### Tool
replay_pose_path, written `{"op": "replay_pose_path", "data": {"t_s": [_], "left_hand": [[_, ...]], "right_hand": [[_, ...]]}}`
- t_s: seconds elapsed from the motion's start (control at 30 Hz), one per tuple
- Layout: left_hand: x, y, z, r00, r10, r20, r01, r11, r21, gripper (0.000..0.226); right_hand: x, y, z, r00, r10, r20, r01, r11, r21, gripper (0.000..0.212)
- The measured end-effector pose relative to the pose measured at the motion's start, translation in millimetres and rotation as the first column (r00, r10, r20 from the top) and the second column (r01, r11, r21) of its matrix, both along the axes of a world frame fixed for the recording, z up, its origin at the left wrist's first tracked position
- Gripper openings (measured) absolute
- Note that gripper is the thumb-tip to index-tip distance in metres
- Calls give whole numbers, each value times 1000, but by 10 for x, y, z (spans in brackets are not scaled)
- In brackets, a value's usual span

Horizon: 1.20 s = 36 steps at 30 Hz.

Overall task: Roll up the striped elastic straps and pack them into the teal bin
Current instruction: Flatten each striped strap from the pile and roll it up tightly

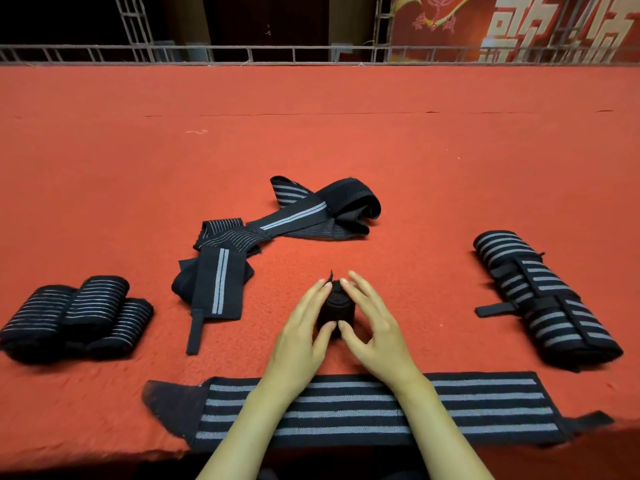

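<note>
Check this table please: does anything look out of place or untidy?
Yes. In the middle, the loose straps lie tangled and twisted, unlike the neat rolls at the left. No teal bin is in view.

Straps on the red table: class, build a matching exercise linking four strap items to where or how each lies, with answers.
1 small black roll
2 three finished rolls
3 flat strap
4 tangled straps

A far left
B between left hand and right hand
C loose in the middle
D spread out along the near edge

Pairs: 1-B, 2-A, 3-D, 4-C
</note>
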<state>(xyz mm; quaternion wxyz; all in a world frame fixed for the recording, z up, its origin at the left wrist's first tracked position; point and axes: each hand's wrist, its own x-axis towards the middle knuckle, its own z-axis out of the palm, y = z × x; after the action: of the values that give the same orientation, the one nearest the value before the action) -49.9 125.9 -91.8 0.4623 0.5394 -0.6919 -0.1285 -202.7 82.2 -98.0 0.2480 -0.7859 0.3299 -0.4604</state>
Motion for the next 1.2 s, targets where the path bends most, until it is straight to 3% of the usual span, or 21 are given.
{"op": "replay_pose_path", "data": {"t_s": [0.23,0.4,0.6,0.7,0.83,1.03,1.2], "left_hand": [[4,-55,26,982,-42,-182,57,995,78,49],[55,-112,62,966,-63,-249,110,978,177,46],[69,-65,161,961,-109,-255,170,958,230,47],[79,-33,159,958,-90,-273,166,948,270,49],[137,-5,178,944,-63,-325,158,948,275,34],[359,211,289,930,-37,-366,108,978,176,38],[855,393,461,935,132,-331,-106,990,94,34]], "right_hand": [[16,-32,-42,990,-88,-106,78,993,-93,61],[3,-32,8,998,-11,-60,15,997,79,64],[-23,16,79,999,29,38,-40,945,325,98],[-35,38,119,999,35,-1,-32,933,359,82],[17,102,188,1000,14,5,-15,939,345,56],[231,97,367,996,89,-26,-77,950,304,49],[799,106,611,979,203,-15,-185,917,352,51]]}}
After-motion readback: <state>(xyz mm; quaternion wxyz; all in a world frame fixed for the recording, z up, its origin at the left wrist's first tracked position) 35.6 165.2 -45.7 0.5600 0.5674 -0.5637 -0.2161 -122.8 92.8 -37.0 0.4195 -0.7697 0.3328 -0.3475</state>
